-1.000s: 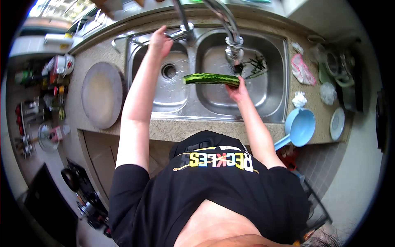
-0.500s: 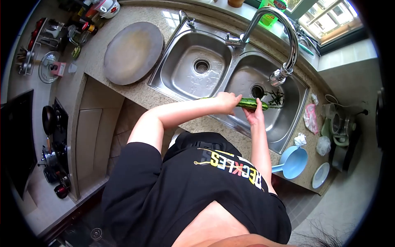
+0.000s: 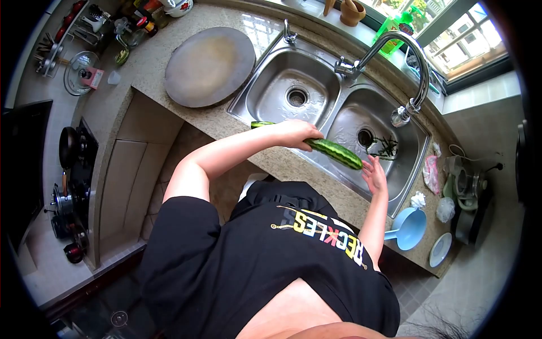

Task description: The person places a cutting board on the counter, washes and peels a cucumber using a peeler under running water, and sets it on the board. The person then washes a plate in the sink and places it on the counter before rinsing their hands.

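Left hand: I see the left hand [image 3: 297, 134] with its fingers closed around the middle of the cucumber [image 3: 337, 153].
Right hand: I see the right hand [image 3: 375, 176] open, fingers spread and slightly curled beside the cucumber's right end; I cannot tell whether they touch it.
Cucumber: held slantwise across the sink's front side, its right end over the right basin [image 3: 355, 116], its left end partly behind the forearm.
Right basin: dark green strips [image 3: 385, 148] lie by the drain, below the tap [image 3: 402, 114].
Left basin: the left basin [image 3: 271, 90] looks wet to me.
Worktop: I have a round board [image 3: 210, 66] at left, a blue ladle [image 3: 411, 226] at right.
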Tool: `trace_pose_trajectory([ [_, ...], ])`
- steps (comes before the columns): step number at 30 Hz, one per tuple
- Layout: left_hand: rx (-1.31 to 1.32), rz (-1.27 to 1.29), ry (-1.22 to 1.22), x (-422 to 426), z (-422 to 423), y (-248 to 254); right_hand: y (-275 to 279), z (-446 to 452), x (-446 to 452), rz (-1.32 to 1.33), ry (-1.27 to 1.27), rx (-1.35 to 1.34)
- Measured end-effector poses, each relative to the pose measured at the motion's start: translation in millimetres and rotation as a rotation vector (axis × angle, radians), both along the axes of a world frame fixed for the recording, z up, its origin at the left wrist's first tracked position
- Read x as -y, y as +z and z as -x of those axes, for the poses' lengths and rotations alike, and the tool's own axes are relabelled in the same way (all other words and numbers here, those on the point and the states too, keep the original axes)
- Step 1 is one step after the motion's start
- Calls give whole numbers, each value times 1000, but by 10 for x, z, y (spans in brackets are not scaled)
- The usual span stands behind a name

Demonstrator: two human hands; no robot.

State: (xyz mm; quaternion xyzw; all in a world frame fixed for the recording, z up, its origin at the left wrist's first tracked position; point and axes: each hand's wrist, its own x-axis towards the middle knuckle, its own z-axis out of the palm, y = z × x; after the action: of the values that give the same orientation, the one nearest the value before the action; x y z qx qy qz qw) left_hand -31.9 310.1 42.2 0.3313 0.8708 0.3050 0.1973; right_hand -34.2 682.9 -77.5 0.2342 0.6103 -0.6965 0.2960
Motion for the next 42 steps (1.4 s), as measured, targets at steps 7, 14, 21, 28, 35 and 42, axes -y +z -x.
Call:
trace_pose_trajectory([
  [7, -207, -2, 291, 936, 30, 138, -93, -208, -42, -124, -67, -7],
  [14, -306, 190, 742, 2412, 273, 109, 36, -407, -59, -175, -212, -42],
  [21, -222, 50, 1065, 3581, 645, -690, 119, -316, 49, -222, -235, 5],
  [28, -76, 187, 1269, 3695, 708, -879, 250, -282, 199, -184, -176, -22],
  [35, -162, 530, 1285, 3415, 547, -606, 295, -353, 258, -156, -339, -207],
  [42, -302, 819, 1242, 3137, 394, -528, 576, -457, 413, -212, -237, -341],
])
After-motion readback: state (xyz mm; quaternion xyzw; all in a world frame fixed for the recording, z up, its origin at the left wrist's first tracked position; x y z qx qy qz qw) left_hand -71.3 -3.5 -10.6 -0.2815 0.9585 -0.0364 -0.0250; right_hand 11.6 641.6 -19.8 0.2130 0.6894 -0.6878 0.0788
